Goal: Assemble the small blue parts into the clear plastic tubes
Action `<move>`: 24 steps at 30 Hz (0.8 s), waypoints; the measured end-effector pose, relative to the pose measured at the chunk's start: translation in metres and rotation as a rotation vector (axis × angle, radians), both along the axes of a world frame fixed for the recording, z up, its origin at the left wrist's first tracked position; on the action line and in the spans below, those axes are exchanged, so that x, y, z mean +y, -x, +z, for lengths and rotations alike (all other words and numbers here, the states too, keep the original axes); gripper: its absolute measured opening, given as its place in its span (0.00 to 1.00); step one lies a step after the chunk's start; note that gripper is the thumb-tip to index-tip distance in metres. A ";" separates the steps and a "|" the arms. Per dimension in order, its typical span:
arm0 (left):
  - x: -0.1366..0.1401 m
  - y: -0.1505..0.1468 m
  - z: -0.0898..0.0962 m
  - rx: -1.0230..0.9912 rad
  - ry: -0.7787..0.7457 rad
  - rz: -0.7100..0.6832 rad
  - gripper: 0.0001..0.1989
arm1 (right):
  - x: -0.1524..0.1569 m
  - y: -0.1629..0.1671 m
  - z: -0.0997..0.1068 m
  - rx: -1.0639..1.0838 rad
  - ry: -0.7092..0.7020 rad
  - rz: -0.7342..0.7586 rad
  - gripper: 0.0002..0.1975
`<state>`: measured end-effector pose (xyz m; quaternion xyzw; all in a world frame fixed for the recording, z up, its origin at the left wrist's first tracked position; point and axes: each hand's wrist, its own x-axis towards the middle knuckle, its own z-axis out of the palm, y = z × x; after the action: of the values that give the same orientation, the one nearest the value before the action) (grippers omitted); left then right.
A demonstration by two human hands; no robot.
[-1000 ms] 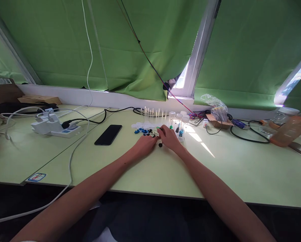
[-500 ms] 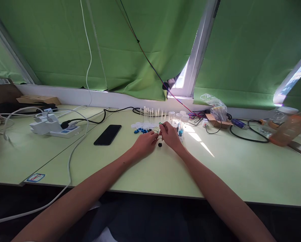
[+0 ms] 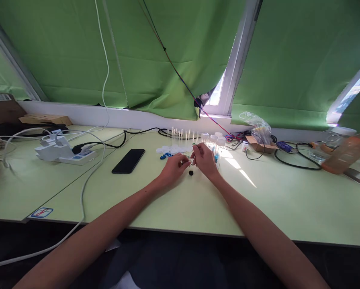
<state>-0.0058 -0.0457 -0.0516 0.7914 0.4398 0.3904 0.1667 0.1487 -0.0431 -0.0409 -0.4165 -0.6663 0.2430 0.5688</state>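
Note:
My left hand [image 3: 174, 166] is closed in a pinch at the middle of the table, its fingertips meeting those of my right hand. Between them are thin pale strands or wire-like bits, too small to make out. A small green-tipped piece [image 3: 193, 144] pokes out of the closed fingers of my right hand [image 3: 204, 159]. Just below the fingertips lies a round black piece [image 3: 191, 173]. Small blue pieces [image 3: 165, 156] are scattered beyond my left hand, near translucent white caps [image 3: 159, 150]. Clear thin tubes [image 3: 181, 138] stand upright behind; white-capped clear vials [image 3: 220, 141] stand by my right hand.
A black phone [image 3: 128, 161] lies left of my hands. Farther left are a white power strip [image 3: 80, 156] and a white cable [image 3: 84, 192] trailing over the table edge. At right are a cardboard box [image 3: 262, 147] and an orange bottle [image 3: 347, 154]. Another person's hand shows far left.
My fingers have shifted slightly around the small piece, and the left fingers have lifted and opened out a little. The green tip has moved slightly right. Things on the table stay put.

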 end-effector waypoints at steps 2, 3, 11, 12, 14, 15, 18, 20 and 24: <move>-0.001 -0.001 0.002 -0.096 0.087 -0.025 0.11 | 0.000 0.000 0.000 0.017 0.004 -0.008 0.18; -0.002 -0.001 0.003 -0.138 0.132 -0.041 0.12 | 0.000 0.000 0.000 0.028 0.006 -0.010 0.18; 0.001 0.002 0.003 -0.355 0.402 -0.189 0.15 | -0.002 0.000 0.004 0.105 -0.002 0.004 0.18; 0.002 0.002 0.002 -0.393 0.425 -0.198 0.16 | -0.003 0.000 0.004 0.100 -0.004 -0.004 0.18; 0.004 0.001 0.001 -0.462 0.469 -0.212 0.17 | -0.003 0.000 0.005 0.098 -0.004 -0.021 0.19; 0.004 0.001 0.001 -0.486 0.488 -0.218 0.17 | -0.003 0.000 0.005 0.101 -0.003 -0.024 0.19; 0.004 0.000 0.002 -0.517 0.530 -0.226 0.18 | -0.004 0.000 0.005 0.121 -0.013 -0.016 0.19; 0.004 0.000 0.002 -0.530 0.544 -0.238 0.18 | -0.005 0.000 0.006 0.122 -0.020 -0.019 0.19; 0.003 0.000 0.002 -0.535 0.548 -0.253 0.18 | -0.006 0.000 0.006 0.095 -0.016 -0.056 0.19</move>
<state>-0.0060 -0.0423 -0.0493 0.6359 0.3680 0.4271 0.5270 0.1484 -0.0489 -0.0346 -0.4185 -0.6285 0.2410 0.6097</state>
